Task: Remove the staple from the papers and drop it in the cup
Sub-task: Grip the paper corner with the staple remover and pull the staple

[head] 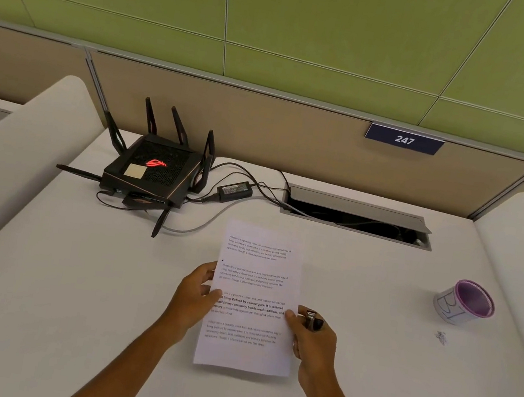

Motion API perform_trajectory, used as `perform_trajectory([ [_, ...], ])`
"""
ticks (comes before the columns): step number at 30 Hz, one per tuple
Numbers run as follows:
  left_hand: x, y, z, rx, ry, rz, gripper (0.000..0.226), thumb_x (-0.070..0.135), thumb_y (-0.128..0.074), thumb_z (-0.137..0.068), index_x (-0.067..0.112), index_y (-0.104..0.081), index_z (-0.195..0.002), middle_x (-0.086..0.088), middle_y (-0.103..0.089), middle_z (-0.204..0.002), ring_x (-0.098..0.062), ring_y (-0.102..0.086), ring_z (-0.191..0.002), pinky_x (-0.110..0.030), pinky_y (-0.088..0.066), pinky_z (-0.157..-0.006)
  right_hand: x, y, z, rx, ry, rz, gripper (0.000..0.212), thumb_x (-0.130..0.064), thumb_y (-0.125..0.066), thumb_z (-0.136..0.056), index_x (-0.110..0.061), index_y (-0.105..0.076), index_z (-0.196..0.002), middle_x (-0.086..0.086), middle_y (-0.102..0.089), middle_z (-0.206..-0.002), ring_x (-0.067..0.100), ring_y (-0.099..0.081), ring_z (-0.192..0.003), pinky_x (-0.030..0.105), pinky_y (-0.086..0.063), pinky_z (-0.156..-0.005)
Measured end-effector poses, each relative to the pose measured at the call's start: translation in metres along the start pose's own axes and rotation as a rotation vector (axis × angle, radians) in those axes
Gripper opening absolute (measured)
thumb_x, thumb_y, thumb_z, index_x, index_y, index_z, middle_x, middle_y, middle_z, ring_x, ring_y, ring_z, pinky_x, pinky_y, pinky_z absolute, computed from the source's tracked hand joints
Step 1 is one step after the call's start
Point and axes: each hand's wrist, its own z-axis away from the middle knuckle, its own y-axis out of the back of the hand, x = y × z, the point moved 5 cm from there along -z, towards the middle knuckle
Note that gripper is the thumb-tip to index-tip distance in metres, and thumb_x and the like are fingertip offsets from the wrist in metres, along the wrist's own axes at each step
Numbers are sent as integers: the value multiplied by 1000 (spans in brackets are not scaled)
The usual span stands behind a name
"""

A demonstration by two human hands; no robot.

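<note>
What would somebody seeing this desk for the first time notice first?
Probably the printed papers at the centre, held at their side edges by the left hand and right hand, the right also gripping a small dark tool. Next, the black router with its glowing red logo at the back left, and the purple-rimmed cup far right.

Bare forearms [134, 359], no sleeves

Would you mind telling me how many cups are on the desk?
1: the purple-rimmed cup stands on the desk at the far right, beyond the right hand. No others are visible.
</note>
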Motion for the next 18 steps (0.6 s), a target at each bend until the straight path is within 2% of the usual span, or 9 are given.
perform_trajectory([
  [2,-4,3,-12,-27,3,-68,52,6,-68,-98,30,-54,-141,5,-69,-127,-18,-74,-104,-31,-67,-78,-3,-8,-10,8,5,0,19,-13,-82,-87,-19,-75,-103,4,-79,-87,14,-67,-69,23,-49,-51],
  [6,-4,7,-39,-35,-16,-169,51,10,-72,-97,29,-54,-141,8,-68,-120,-16,-71,-102,-22,-62,-66,-7,-23,-35,35,-9,17,21,-14,-83,-87,-19,-75,-105,6,-80,-94,20,-73,-79,24,-53,-55],
  [8,-3,10,-56,-17,-23,-186,49,10,-72,-97,25,-55,-141,7,-69,-119,-16,-72,-101,-22,-63,-67,-9,-30,-49,49,-24,16,21,-13,-84,-86,-17,-75,-105,7,-81,-94,23,-75,-82,25,-55,-57],
  [13,2,16,-99,-9,-21,-209,48,10,-71,-98,24,-56,-141,7,-70,-114,-14,-72,-97,-19,-60,-62,-19,-47,-85,60,-50,25,15,-5,-81,-86,-7,-74,-99,11,-76,-89,17,-62,-64,17,-46,-43],
  [18,0,18,-131,0,2,-230,48,6,-69,-98,24,-56,-140,9,-70,-110,-10,-71,-93,-18,-59,-61,-23,-61,-118,79,-52,114,13,-6,-82,-85,-9,-73,-94,9,-77,-92,20,-67,-74,22,-49,-52],
])
